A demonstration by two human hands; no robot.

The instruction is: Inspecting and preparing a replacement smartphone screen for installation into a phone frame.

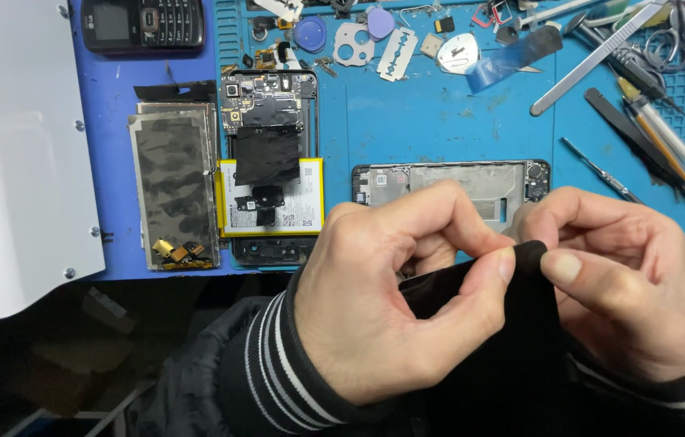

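My left hand [383, 299] and right hand [617, 283] curl knuckles-up, each grip pinching the top edge of a thin black sheet [520, 324] between thumb and forefinger, just above the blue bench [439, 121].

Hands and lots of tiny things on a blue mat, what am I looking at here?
The picture comes from a camera worn on a person's head, looking down at their own two hands. The left hand and right hand pinch the top edge of a thin black sheet between thumbs and fingers. Behind them lies a blue mat. On it rest an opened phone showing its yellow-edged battery, an empty phone frame, a screen panel, an old button phone, and metal tools on the right.
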